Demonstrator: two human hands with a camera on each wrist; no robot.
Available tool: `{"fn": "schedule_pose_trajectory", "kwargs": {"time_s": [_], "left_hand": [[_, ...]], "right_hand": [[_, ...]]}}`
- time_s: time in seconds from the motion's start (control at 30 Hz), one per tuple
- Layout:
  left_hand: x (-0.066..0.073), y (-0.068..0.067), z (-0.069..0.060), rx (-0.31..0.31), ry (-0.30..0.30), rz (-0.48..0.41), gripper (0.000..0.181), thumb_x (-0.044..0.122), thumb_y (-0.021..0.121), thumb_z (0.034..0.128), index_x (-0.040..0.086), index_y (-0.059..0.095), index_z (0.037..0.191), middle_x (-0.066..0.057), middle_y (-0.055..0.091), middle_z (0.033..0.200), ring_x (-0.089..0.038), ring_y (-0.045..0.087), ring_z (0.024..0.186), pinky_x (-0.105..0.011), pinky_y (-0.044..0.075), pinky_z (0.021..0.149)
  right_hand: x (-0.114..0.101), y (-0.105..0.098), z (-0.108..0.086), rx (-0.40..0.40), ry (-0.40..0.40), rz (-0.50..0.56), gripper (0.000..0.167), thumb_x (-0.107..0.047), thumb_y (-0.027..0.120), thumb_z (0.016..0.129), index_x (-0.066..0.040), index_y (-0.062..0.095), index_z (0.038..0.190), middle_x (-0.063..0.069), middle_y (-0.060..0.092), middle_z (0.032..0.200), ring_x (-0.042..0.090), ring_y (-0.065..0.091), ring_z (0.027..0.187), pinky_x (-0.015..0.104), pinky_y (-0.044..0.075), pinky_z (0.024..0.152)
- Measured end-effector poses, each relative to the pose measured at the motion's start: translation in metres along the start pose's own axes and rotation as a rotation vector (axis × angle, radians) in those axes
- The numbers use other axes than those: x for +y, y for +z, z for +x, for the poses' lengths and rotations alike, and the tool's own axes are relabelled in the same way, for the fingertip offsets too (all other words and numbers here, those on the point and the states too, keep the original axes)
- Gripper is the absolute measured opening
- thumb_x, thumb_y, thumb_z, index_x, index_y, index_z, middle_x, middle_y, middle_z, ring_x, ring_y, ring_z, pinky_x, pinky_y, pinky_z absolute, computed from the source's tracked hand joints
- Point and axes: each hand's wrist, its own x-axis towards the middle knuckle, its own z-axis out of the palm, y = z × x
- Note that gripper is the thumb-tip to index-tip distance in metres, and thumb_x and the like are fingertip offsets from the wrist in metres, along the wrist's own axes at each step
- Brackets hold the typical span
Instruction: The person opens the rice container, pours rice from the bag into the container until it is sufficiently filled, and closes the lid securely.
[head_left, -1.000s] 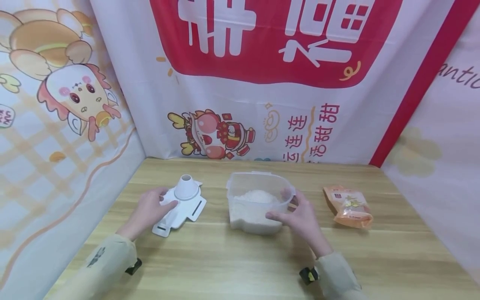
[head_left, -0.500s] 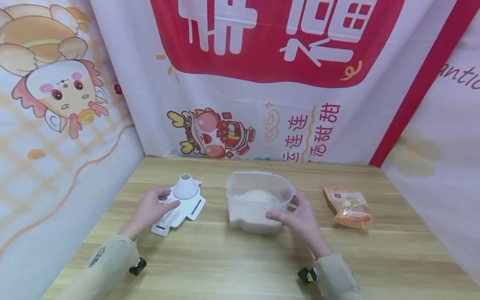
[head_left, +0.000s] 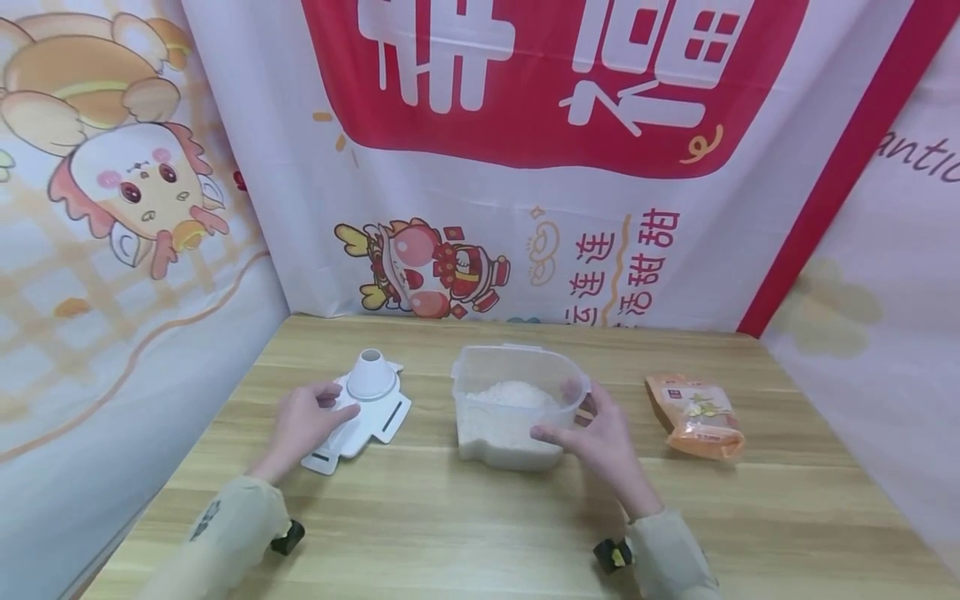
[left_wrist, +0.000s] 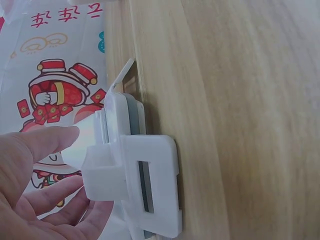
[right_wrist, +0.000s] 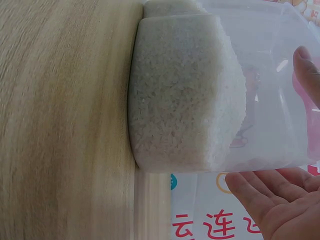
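A white plastic lid (head_left: 347, 435) with a cone-shaped spout (head_left: 372, 379) and slotted side flaps lies at the left of the table. My left hand (head_left: 303, 421) is beside it, thumb near the spout and fingers relaxed; whether they touch it I cannot tell. A translucent plastic container (head_left: 472, 371) stands upright and uncovered in the middle, partly filled with white rice (right_wrist: 175, 95). At its right corner is my right hand (head_left: 603, 433), thumb at the front wall and fairly straight fingers along the side. The right wrist view shows the thumb (right_wrist: 307, 72) against the container.
To the right lies an orange and clear packet (head_left: 697, 412) with a printed label. The wooden table (head_left: 465, 533) ends at a printed cloth backdrop (head_left: 540, 242), with cloth walls on both sides. Black wrist cameras sit by both cuffs.
The left forearm has shifted slightly to the right. Both hands otherwise keep their places, and the lid, container and packet stay put.
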Motion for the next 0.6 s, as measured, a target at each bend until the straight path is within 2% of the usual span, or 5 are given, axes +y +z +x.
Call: {"fn": "schedule_pose_trajectory", "kwargs": {"time_s": [0.33, 0.6], "left_hand": [[-0.005, 0.008, -0.001, 0.070, -0.031, -0.036, 0.045, 0.016, 0.081, 0.0799, -0.011, 0.065, 0.111, -0.028, 0.067, 0.107, -0.039, 0.065, 0.098, -0.050, 0.052, 0.088], [-0.004, 0.014, -0.001, 0.074, -0.057, -0.047, 0.044, 0.014, 0.083, 0.0779, -0.010, 0.067, 0.110, -0.026, 0.068, 0.105, -0.038, 0.066, 0.096, -0.049, 0.053, 0.086]], "right_hand": [[0.001, 0.001, 0.001, -0.008, 0.011, -0.001, 0.092, -0.038, 0.095, 0.060, -0.007, 0.051, 0.135, 0.015, 0.056, 0.134, 0.034, 0.051, 0.124, 0.043, 0.048, 0.099], [0.002, 0.001, 0.000, -0.003, 0.006, 0.011, 0.093, -0.036, 0.095, 0.060, -0.007, 0.049, 0.135, 0.015, 0.056, 0.133, 0.033, 0.052, 0.123, 0.042, 0.049, 0.099]]}}
